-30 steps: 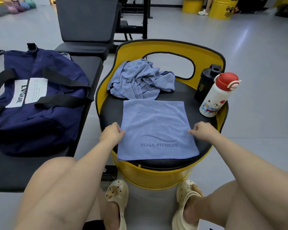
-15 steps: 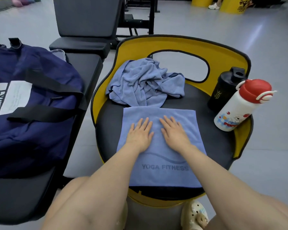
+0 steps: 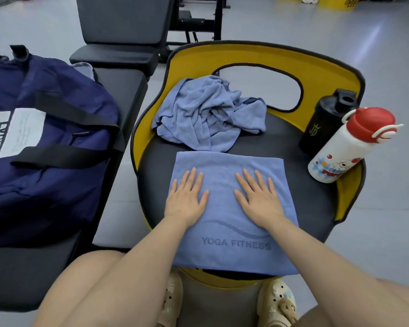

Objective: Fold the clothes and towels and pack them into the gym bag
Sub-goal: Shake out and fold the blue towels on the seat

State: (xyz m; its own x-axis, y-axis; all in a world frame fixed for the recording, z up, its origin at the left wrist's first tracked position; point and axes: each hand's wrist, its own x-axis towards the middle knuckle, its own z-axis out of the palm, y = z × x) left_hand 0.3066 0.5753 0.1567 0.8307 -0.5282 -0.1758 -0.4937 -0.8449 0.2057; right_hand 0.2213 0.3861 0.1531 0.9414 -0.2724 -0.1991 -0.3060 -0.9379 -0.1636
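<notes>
Folded blue towel (image 3: 224,166) lying flat on the black seat pad of the yellow stool (image 3: 265,55), lettered hem nearest the body and draping just over the front edge, far hem touching the crumpled blue garment (image 3: 206,116) heaped behind it. Longer from near hem to far hem than from side to side, as far as this wide-angle view allows — so long axis running straight away from the body.

Left hand (image 3: 187,199) and right hand (image 3: 260,199) both pressed palm-down on the towel's middle, fingers spread and flat, gripping nothing; 2 palms side by side, a strip of bare cloth between them. Left palm close to the towel's left edge, right palm set further in from the right edge.

Likely step: smoothing the fold before the next one. Judged next move: either another fold along that long axis, near hem carried up to the far hem, or a lift toward the navy gym bag (image 3: 45,138). Bag resting on the black bench (image 3: 121,90) to the left, well apart from the stool across a gap of floor — left hand plainly the nearer of the 2. Bag zip seemingly closed on the side that shows; opening not visible. Black shaker bottle (image 3: 324,121) and white flask (image 3: 345,147) standing at the right rim, clear of the towel.
</notes>
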